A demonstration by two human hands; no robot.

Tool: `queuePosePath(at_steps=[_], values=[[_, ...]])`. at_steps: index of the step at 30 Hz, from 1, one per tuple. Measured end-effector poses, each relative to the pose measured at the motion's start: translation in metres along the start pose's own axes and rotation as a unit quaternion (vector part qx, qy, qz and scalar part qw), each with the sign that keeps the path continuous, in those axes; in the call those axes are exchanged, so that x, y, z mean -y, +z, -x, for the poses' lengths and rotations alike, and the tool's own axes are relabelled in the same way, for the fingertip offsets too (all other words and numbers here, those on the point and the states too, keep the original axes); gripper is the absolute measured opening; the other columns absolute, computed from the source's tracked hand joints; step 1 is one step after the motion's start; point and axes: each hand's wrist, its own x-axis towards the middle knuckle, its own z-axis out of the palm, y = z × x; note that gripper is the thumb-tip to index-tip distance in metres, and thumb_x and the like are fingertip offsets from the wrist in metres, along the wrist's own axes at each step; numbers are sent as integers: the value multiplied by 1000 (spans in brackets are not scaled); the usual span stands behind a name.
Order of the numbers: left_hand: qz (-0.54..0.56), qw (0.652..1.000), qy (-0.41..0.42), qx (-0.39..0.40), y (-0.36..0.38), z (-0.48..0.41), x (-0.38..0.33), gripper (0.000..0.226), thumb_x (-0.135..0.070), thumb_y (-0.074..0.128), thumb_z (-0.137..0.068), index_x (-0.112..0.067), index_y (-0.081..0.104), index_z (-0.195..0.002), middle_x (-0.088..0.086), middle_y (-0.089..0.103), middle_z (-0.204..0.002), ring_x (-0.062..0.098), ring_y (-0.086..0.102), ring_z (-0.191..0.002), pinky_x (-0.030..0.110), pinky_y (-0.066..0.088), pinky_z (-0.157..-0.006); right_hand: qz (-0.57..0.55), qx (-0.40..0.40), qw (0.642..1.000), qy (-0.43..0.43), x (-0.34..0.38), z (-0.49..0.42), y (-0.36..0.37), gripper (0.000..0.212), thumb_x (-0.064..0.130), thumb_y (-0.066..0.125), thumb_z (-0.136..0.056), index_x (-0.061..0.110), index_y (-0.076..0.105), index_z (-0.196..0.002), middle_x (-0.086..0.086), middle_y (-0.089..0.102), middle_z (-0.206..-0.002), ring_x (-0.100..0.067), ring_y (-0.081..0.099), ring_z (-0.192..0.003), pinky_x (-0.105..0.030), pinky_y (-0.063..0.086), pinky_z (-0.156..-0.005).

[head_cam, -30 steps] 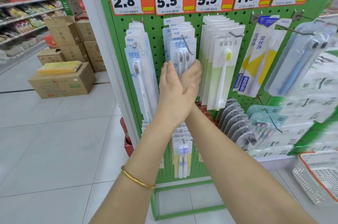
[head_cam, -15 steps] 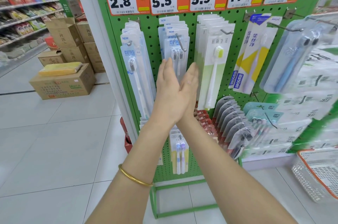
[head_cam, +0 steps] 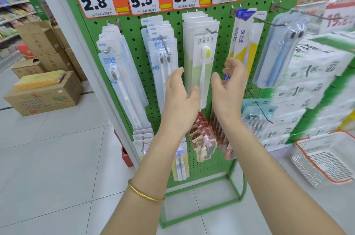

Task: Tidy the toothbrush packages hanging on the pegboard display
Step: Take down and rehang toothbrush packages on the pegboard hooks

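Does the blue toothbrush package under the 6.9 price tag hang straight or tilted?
Tilted. The blue toothbrush package slants, top to the right and bottom to the left, while the green toothbrush packages hang nearly straight.

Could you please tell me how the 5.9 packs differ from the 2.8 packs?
The 5.9 packs are white and green with a yellow-green brush head; the 2.8 packs are pale blue with a grey head. The 5.9 packs stack evenly; the 2.8 packs are staggered. Both hang on hooks.
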Motion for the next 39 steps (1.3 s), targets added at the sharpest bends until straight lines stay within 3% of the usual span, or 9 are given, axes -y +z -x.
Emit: queuePosePath(at_steps=[4,5,9,14,17,23,29,35,39], values=[[18,1000,5,22,6,-14,-3,57,-19,46,-98,-14,21,-148,-2,24,-153,10,24,-141,37,25,-117,-57,69,990,105,12,-22,3,37,21,45,-98,10,42,-133,3,48,-121,-9,47,-112,-8,38,-89],[22,999,4,25,7,-18,-4,58,-20,47,-97,-14,21,-148,-1,26,-152,11,27,-140,38,27,-116,-64,83,988,116,13,-24,5,33,22,43,-99,10,45,-130,5,50,-117,-8,48,-108,-9,40,-87],[33,999,-1,43,13,-29,-5,57,-19,48,-95,-14,25,-147,-4,35,-144,15,36,-134,40,34,-111,-86,80,982,150,3,-27,11,18,24,43,-98,15,56,-107,6,58,-102,-15,57,-105,-42,47,-96],[36,998,15,59,19,-33,-5,43,-19,49,-95,-19,36,-136,-4,45,-130,15,44,-124,36,40,-104,-102,79,983,130,0,-27,1,11,18,46,-99,19,56,-94,15,55,-86,16,50,-73,-4,38,-69],[47,996,41,57,20,-32,-10,33,-15,50,-94,-37,37,-115,-11,48,-116,11,50,-113,28,43,-95,-110,78,985,106,1,-26,-6,19,13,48,-98,23,54,-83,12,53,-80,13,48,-65,-5,38,-65],[89,995,37,23,26,-24,-17,24,-20,48,-97,-35,41,-114,-11,51,-119,-2,55,-92,7,43,-75,-139,87,983,78,3,-23,-23,23,11,49,-97,23,54,-78,4,52,-81,0,46,-70,-13,39,-65],[138,989,13,-57,39,-16,-24,19,-25,42,-100,-27,45,-118,-14,54,-114,-10,53,-93,16,45,-84,-159,125,976,77,3,-19,-42,21,13,52,-96,23,56,-78,12,54,-76,3,48,-70,-10,40,-67],[158,982,20,-102,53,-5,-40,18,-24,38,-102,-38,47,-94,-25,56,-95,-18,50,-89,2,36,-73,-183,137,971,73,6,-17,-52,23,10,53,-95,23,55,-75,20,53,-66,6,47,-64,-9,38,-64],[159,979,22,-126,60,1,-45,18,-24,37,-102,-38,46,-95,-23,55,-100,-19,49,-90,0,35,-73,-193,143,968,66,8,-16,-58,24,10,53,-95,23,54,-76,25,53,-63,8,47,-63,-8,38,-63]])
